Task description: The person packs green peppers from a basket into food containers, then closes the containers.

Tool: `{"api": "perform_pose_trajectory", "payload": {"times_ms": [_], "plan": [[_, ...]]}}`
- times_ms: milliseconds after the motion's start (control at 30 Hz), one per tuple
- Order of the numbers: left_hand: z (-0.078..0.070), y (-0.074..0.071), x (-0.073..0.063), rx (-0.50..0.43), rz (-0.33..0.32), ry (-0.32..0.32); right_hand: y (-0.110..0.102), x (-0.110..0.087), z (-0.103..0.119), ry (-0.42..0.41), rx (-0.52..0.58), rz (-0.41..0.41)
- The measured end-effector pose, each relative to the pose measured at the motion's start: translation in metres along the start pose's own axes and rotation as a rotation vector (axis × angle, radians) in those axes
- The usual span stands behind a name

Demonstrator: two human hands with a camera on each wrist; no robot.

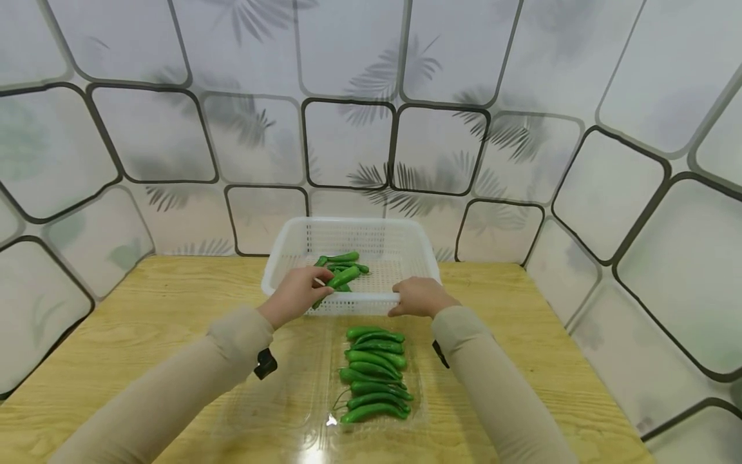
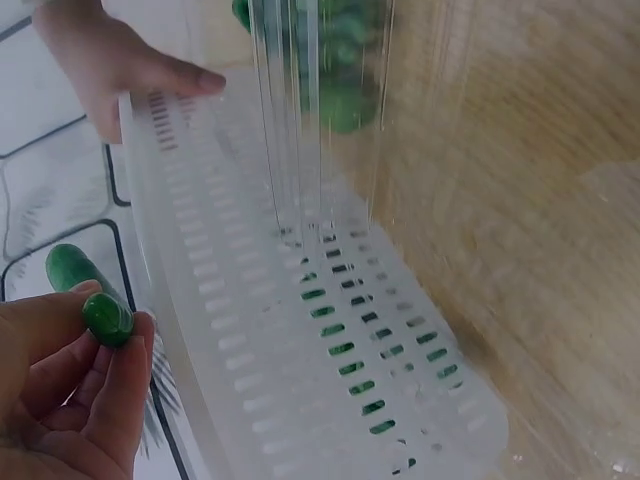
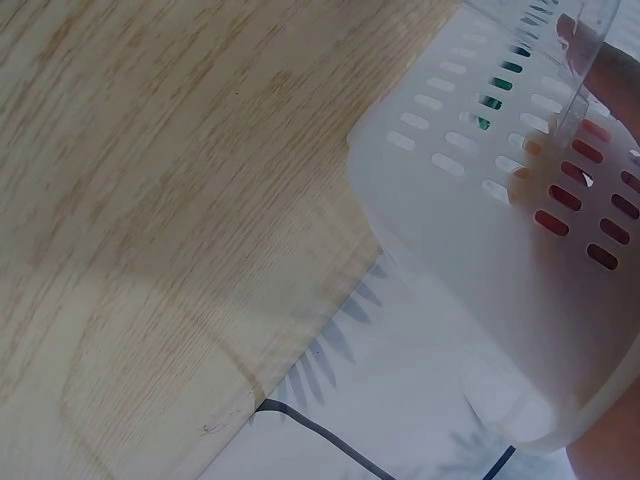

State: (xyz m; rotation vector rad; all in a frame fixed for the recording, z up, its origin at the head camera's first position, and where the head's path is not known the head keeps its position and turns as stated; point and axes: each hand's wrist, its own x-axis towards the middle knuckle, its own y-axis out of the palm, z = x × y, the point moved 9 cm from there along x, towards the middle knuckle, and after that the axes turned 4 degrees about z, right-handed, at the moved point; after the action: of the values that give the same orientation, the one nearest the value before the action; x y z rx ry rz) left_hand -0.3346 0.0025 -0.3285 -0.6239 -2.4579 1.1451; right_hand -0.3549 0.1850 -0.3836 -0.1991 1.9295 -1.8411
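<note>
My left hand [image 1: 297,295] pinches a green chili pepper [image 1: 344,278] between thumb and fingers, over the front rim of a white plastic basket [image 1: 348,297]. Its rounded green end [image 2: 108,320] shows at the fingertips in the left wrist view. Several more peppers [image 1: 344,257] lie inside the basket, towards its left. At the front right corner, my right hand [image 1: 422,298] grips the basket rim. Nearer me lies an open clear plastic box [image 1: 272,380]; a column of green peppers [image 1: 373,366] lies side by side in its right half.
Everything stands on a wood-grain table [image 1: 174,309]. A patterned wall covering [image 1: 348,148] rises close behind the basket and round both sides. Dark wrist devices [image 1: 266,364] sit under the beige sleeves [image 1: 191,380].
</note>
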Motion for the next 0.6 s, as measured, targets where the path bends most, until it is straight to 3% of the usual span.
{"api": "perform_pose_trajectory", "payload": {"times_ms": [333, 600], "plan": [[-0.014, 0.021, -0.007, -0.007, 0.058, 0.042, 0.002, 0.001, -0.002, 0.017, 0.003, 0.024], [-0.025, 0.047, -0.012, -0.048, 0.184, 0.06, 0.0, 0.002, -0.001, -0.005, 0.006, 0.003]]}}
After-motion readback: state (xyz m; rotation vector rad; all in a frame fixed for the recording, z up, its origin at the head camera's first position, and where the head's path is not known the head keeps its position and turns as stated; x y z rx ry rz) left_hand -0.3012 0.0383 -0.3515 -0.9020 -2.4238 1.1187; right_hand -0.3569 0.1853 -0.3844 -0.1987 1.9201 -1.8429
